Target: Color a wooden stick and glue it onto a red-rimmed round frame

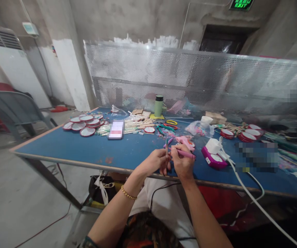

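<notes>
My left hand (159, 161) is closed around a thin wooden stick (166, 148) with a dark green tip, held upright over the table's front edge. Beside it, my right hand (183, 165) grips a pink pen-shaped tool (187, 154), its point close to the stick. Just beyond my hands lies a pink glue gun (186, 140), with a purple pen-like piece (169, 142) at its left. Further back are green-handled pliers (164, 131) and scissors with yellow handles (171, 122).
The blue table (86, 151) bears red-rimmed white discs (88, 132), a phone (116, 130), wooden sticks (135, 124) and a green bottle (158, 106). At right stand a purple power strip (213, 160) with a white cable (246, 191) and more discs (248, 136). A perforated metal panel (148, 69) rises behind.
</notes>
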Demonstrator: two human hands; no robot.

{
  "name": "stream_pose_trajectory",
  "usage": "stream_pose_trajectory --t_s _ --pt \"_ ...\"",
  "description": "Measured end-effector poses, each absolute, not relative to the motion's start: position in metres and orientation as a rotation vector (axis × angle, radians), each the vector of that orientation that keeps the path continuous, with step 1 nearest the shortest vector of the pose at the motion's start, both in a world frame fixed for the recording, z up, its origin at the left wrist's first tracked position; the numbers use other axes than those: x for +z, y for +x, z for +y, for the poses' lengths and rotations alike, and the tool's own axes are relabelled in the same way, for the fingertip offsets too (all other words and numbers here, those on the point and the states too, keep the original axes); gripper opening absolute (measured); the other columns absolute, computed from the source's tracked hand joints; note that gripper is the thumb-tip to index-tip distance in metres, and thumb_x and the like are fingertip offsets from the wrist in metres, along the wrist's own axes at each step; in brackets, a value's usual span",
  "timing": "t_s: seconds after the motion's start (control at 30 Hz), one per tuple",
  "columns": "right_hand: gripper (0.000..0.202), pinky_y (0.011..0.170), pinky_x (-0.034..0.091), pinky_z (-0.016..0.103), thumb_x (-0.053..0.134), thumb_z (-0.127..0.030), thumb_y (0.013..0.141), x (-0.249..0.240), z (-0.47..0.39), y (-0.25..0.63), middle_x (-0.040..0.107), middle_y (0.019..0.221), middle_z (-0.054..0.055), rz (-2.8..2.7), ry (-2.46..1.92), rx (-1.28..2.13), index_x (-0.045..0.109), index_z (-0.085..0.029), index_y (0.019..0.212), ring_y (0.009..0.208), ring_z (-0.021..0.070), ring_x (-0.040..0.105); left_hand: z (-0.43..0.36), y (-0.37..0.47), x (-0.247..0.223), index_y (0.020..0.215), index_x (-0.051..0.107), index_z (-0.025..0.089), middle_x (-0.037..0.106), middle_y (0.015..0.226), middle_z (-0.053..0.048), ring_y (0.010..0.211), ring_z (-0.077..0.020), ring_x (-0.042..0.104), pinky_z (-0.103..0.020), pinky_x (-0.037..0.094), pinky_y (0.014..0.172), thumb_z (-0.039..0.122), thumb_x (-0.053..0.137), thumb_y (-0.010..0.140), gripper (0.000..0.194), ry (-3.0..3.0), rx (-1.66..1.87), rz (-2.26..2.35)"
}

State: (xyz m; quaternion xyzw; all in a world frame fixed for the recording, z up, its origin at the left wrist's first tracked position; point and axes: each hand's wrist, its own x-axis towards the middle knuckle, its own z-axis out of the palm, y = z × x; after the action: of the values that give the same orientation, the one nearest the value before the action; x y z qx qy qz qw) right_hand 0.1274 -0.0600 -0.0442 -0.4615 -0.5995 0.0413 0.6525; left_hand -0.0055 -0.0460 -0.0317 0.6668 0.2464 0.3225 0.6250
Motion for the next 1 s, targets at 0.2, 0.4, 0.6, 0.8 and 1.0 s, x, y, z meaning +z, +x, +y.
stream_pose_trajectory --t_s 0.2,0.4,0.6,0.8,1.0 --pt "0.020 0.057 0.046 0.028 0.057 -0.031 0.087 -0.0409 -0.0619 0.1270 0.061 0.062 -0.001 -1.396 -1.049 0.078 0.061 -0.020 0.070 0.058 0.0151 0.057 -0.0465 -0.0056 -0.0307 0.078 0.048 0.016 0.058 0.055 0.002 0.037 -0.0090 0.054 -0.017 0.040 0.036 0.050 0.055 0.085 0.036 1.536 0.741 0.566" --pt "0.019 0.057 0.048 0.029 0.057 -0.030 0.087 -0.0443 -0.0596 0.1275 0.062 0.064 0.000 -1.361 -1.029 0.084 0.061 -0.020 0.071 0.061 0.0163 0.060 -0.0466 -0.0065 -0.0310 0.078 0.048 0.015 0.059 0.057 0.001 0.038 -0.0094 0.055 -0.018 0.041 0.037 0.051 0.056 0.085 0.037 1.531 0.741 0.566" --pt "0.020 0.057 0.049 0.029 0.058 -0.032 0.087 -0.0471 -0.0577 0.1282 0.062 0.064 0.000 -1.344 -1.041 0.119 0.061 -0.020 0.072 0.061 0.0167 0.061 -0.0460 -0.0063 -0.0316 0.081 0.048 0.015 0.059 0.057 0.001 0.038 -0.0094 0.055 -0.017 0.041 0.036 0.051 0.056 0.084 0.037 1.514 0.724 0.565" --pt "0.020 0.057 0.049 0.029 0.058 -0.031 0.087 -0.0454 -0.0584 0.1282 0.061 0.063 0.000 -1.337 -1.038 0.093 0.059 -0.021 0.069 0.060 0.0164 0.060 -0.0463 -0.0066 -0.0318 0.081 0.049 0.015 0.060 0.059 0.000 0.038 -0.0092 0.055 -0.017 0.041 0.036 0.051 0.057 0.084 0.037 1.521 0.735 0.574" --pt "0.020 0.056 0.048 0.029 0.059 -0.031 0.087 -0.0446 -0.0590 0.1276 0.061 0.061 -0.001 -1.344 -1.044 0.093 0.060 -0.021 0.070 0.058 0.0159 0.059 -0.0475 -0.0060 -0.0309 0.080 0.049 0.015 0.059 0.058 0.000 0.038 -0.0096 0.054 -0.018 0.041 0.035 0.052 0.055 0.084 0.037 1.516 0.744 0.576"
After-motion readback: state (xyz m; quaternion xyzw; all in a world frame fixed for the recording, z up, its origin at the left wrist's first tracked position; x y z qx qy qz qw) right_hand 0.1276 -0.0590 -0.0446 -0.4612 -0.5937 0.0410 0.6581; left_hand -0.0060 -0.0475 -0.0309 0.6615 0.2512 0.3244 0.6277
